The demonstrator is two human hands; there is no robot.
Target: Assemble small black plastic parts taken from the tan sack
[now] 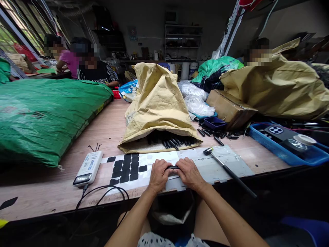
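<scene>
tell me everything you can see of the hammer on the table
The hammer has a small black head with a yellowish part, a shiny, metal-looking shaft and a long dark handle. It lies slanting on the grey sheet, head at the far end, beside the right hand but not touching it, its handle's end jutting past the edge of the table.

Left grip (158,174) near right grip (189,172), both curled.

white garment (153,240) with dark dots
</scene>
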